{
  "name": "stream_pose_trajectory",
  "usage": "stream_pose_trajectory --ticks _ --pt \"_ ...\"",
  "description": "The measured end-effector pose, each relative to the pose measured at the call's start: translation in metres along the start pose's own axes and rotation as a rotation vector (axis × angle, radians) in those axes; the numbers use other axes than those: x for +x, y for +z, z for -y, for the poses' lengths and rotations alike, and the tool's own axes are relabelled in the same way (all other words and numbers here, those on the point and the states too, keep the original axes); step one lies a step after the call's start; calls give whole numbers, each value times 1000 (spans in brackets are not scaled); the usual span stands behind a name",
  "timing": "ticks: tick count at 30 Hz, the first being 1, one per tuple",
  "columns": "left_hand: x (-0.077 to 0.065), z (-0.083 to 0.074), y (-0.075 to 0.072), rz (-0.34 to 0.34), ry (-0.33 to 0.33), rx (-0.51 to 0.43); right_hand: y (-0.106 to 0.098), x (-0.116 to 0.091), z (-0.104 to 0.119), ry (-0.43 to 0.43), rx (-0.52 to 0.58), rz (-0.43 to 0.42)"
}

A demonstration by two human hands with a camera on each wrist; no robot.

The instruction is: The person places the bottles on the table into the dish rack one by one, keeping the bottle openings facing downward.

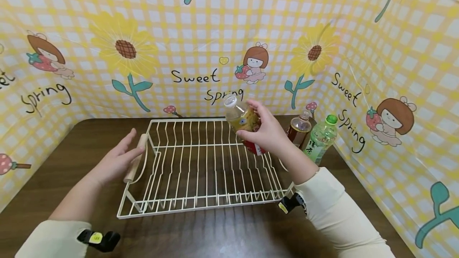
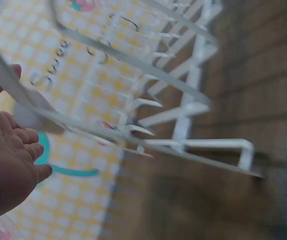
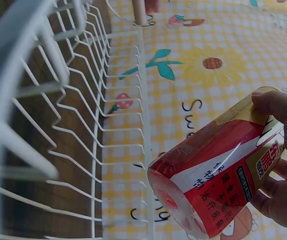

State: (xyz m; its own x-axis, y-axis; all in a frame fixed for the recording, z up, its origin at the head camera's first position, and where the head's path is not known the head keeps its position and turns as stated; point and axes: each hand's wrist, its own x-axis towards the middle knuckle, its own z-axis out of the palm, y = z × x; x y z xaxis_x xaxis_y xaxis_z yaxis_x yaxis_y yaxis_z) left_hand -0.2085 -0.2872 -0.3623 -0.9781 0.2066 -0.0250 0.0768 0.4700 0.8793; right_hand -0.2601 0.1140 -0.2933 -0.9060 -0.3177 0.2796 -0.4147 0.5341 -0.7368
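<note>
Holds a red and yellow bottle [image 1: 242,121], tilted with its cap to the upper left, in the curled fingers of the right hand [image 1: 270,132], above the right part of the white wire rack [image 1: 163,213]. Has the left hand [image 1: 116,160] just beside the wooden handle [image 1: 136,159], with fingers fairly straight and gripping nothing; cannot tell whether touching. Shows a brown bottle [image 1: 298,130] and a green bottle [image 1: 320,142] upright on the surface [image 1: 201,234], right of the rack.
</note>
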Motion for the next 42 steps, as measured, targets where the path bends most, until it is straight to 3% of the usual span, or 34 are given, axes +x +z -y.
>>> stream_pose_trajectory --ticks 6,12,17,26,36,42 --pt "3 -44 1 25 42 93 13 2 2 -56 -49 48" --pt "11 -81 23 80 113 114 24 1 4 -60 -138 96" --pt "23 -97 43 105 133 121 32 1 2 -88 -185 141" --pt "43 -93 72 141 154 31 50 1 -2 -166 -231 205" --pt "55 -81 87 165 173 -66 60 -1 -5 -240 -311 230" --pt "57 -78 91 148 184 -44 64 -1 -6 -272 -323 266"
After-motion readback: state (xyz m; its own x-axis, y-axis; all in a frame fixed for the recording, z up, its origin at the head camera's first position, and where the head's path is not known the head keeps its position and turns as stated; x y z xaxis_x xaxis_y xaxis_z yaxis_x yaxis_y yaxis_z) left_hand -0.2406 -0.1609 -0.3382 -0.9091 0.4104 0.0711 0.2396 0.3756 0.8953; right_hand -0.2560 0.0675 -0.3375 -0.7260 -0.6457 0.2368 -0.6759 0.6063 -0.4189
